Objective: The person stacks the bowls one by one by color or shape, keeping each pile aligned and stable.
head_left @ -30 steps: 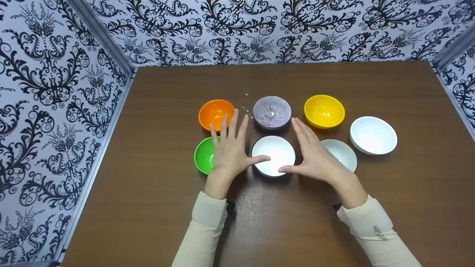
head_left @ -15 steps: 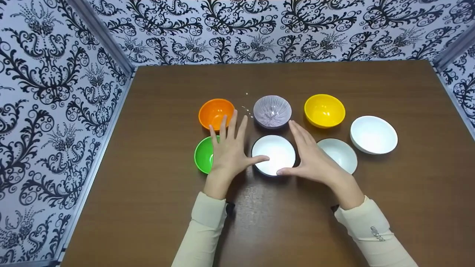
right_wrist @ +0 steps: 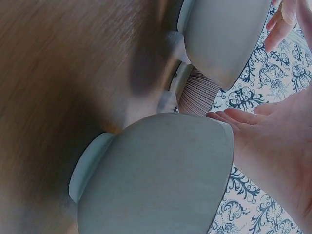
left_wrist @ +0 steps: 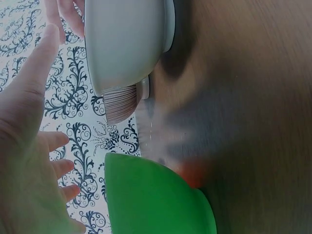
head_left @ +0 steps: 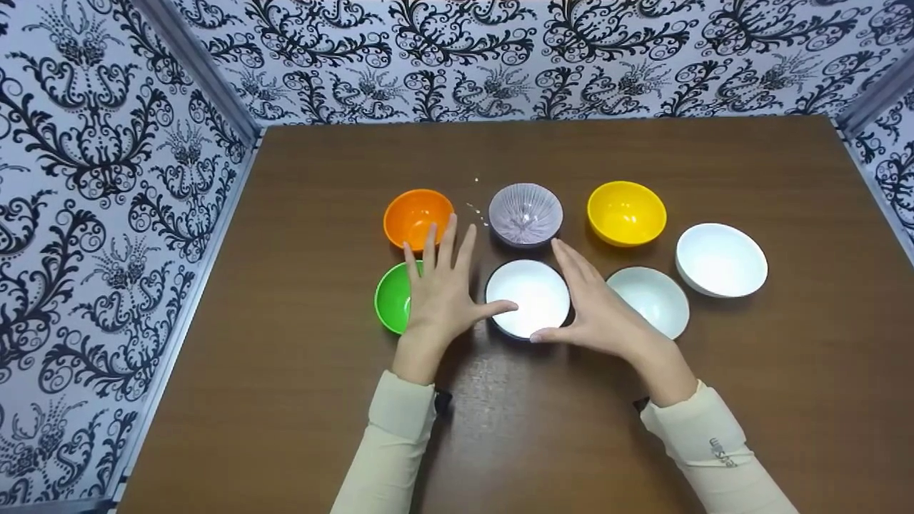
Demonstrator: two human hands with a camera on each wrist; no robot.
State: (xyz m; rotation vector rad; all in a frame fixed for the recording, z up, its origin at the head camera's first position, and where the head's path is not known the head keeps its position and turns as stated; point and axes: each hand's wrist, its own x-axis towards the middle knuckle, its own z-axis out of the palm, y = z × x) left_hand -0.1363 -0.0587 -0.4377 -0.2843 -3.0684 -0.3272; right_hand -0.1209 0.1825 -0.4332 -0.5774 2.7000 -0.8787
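Note:
A white bowl with a dark rim (head_left: 527, 296) stands on the table between my two hands. My left hand (head_left: 444, 296) is spread over the right part of the green bowl (head_left: 393, 298), its thumb reaching across the white bowl's left side. The left wrist view shows that palm above the green bowl (left_wrist: 151, 200), apart from it. On the other side my right hand (head_left: 600, 314) has its fingers extended together and its thumb overlapping the white bowl's near rim. A pale bowl (head_left: 653, 300) sits partly behind the right hand. Neither hand holds anything.
Along the back stand an orange bowl (head_left: 416, 218), a grey striped bowl (head_left: 525, 214) and a yellow bowl (head_left: 626, 213). Another white bowl (head_left: 721, 259) is at the far right. Small pale specks lie between the orange and striped bowls. Patterned walls (head_left: 457, 64) border the brown table (head_left: 285, 400).
My right hand has shifted a little left and toward me, closer around the white bowl, uncovering more of the pale bowl. The left hand has stayed nearly still; the bowls have not moved.

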